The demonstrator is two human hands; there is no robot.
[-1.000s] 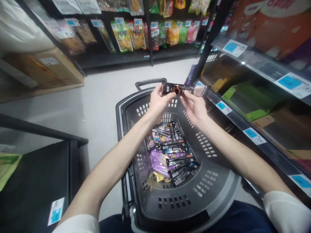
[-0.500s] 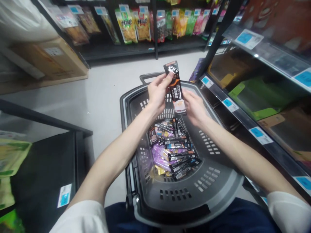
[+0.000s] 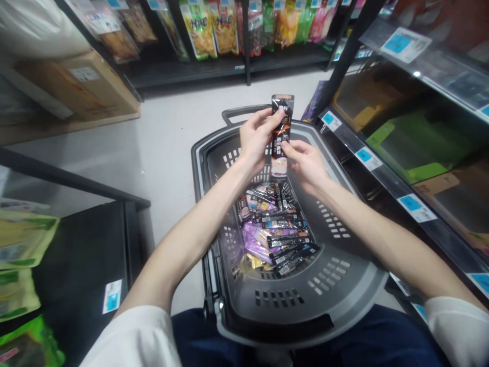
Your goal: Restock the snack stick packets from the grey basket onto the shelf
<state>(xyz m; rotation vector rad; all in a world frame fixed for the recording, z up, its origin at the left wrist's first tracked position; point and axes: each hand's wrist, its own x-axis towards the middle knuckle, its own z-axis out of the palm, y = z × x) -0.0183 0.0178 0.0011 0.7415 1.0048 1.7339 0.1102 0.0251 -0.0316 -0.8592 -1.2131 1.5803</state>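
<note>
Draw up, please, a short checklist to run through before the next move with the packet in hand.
1. Left hand gripping the black packet: ok, thumb across its upper part.
2. Right hand on the black packet: ok, thumb lower down its front.
3. Basket opening facing up: ok.
4. Loose packets inside the basket: ok, piled together.
5. Black packet's seal intact: cannot tell, fingers cover parts.

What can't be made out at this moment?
In the head view:
Black packet: its back faces away from the camera.
Left hand: some fingertips hidden behind that packet.
Pile of packets in the basket: lower ones covered by upper ones.
Green bag: cut off by the picture's lower-left corner.
Price tag: print too blurred and small.
</note>
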